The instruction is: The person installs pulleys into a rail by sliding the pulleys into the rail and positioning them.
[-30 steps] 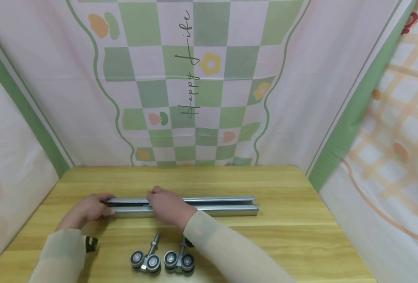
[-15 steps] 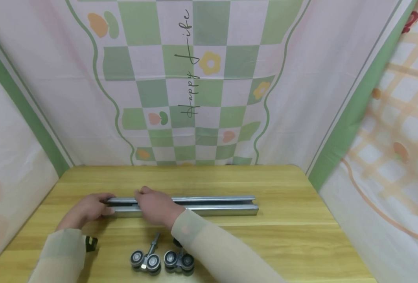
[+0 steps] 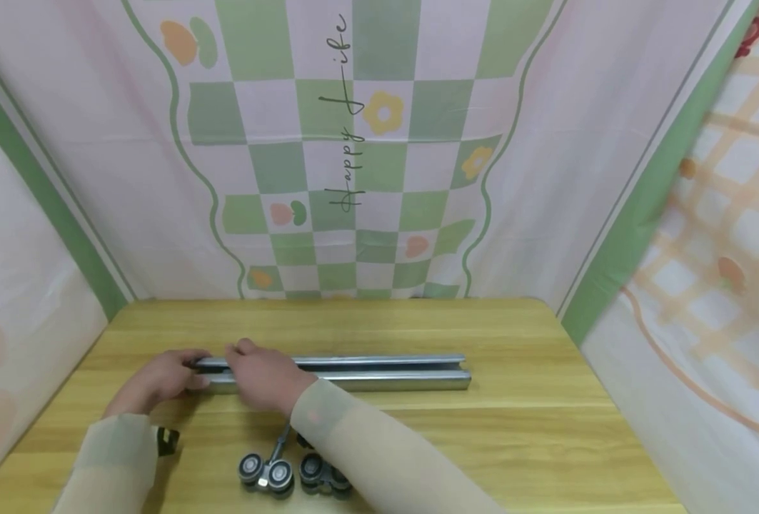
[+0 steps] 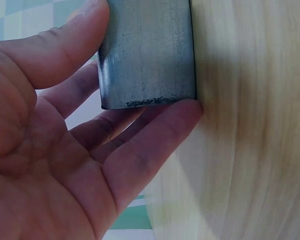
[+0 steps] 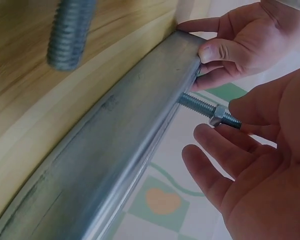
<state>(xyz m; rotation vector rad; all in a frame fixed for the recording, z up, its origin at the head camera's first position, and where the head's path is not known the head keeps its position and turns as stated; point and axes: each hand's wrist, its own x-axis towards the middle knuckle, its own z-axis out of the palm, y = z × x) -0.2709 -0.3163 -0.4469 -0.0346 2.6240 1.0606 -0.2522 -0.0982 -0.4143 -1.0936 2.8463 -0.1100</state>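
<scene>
A long silver metal rail [image 3: 392,384] lies across the wooden table, its slot facing up. My left hand [image 3: 168,375] grips the rail's left end, thumb against one edge and fingertips around the end in the left wrist view. My right hand [image 3: 265,375] is over the rail close by. Its thumb and fingers pinch a threaded bolt [image 5: 197,105] with a nut [image 5: 218,115], which sticks out of the slot. Whatever the bolt joins inside the rail is hidden. Nearer me lie two roller trolleys, a left one [image 3: 266,473] and a right one [image 3: 313,470] partly behind my sleeve.
The wooden table [image 3: 508,421] extends to both sides of the rail. A patterned cloth [image 3: 379,164] hangs behind the table's far edge. Another threaded bolt [image 5: 70,37] shows large at the upper left of the right wrist view.
My right hand has slid left along the rail toward its left end, closer to my left hand. The left hand keeps its grip; the rail has stayed in place.
</scene>
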